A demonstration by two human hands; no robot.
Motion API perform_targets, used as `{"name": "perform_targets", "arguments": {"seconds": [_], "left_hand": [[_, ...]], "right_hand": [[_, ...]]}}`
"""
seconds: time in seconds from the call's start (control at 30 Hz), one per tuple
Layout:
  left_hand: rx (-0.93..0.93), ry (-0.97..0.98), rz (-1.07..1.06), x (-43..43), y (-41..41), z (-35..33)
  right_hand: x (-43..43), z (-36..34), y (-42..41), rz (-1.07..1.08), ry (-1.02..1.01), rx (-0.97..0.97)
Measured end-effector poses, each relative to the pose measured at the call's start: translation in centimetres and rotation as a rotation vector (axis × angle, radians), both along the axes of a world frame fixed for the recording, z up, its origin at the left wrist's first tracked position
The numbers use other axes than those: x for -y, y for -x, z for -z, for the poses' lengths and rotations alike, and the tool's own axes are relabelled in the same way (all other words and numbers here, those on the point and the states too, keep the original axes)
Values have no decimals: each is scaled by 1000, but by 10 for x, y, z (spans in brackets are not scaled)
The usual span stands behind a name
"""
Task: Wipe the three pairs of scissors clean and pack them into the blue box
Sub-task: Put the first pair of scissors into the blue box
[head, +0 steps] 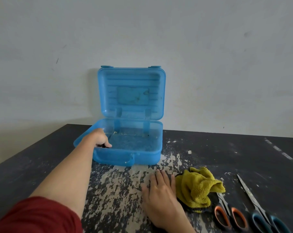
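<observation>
**Blade tip hidden under the cloth**

The left hand [101, 138] curls over a dark thing [103, 145], too hidden to name, inside the box [142, 157]. The right hand [160, 197] lies flat on the worktop [243, 157], with the cloth [197, 187] just to its right. Further right, the orange scissors [226, 211] and blue scissors [253, 200] lie lengthwise, tips away, handles nearest. Grabbing the cloth could catch the orange pair's covered tip.

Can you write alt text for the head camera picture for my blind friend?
A left hand reaches into an open blue box, fingers curled on a dark object. The right hand lies flat on the table beside a yellow cloth, with orange scissors and blue scissors nearby.
</observation>
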State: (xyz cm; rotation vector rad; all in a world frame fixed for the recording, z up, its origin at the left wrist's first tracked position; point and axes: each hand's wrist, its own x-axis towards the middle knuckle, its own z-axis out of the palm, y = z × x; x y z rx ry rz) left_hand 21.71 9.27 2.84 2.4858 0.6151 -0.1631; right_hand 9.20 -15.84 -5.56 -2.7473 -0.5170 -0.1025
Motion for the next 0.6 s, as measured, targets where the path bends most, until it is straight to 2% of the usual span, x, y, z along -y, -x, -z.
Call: {"name": "perform_targets", "arguments": {"seconds": [0.2, 0.27, 0.43, 0.6], "left_hand": [[-170, -202, -33, 10, 11, -20], [-164, -221, -49, 12, 12, -24], [14, -267, -15, 19, 19, -26], [293, -211, 69, 54, 43, -27]], "right_hand": [[1, 1, 1, -20, 1, 16], [2, 2, 2, -28, -4, 14], [3, 0, 3, -18, -19, 9], [4, 3, 0, -15, -176, -6]]}}
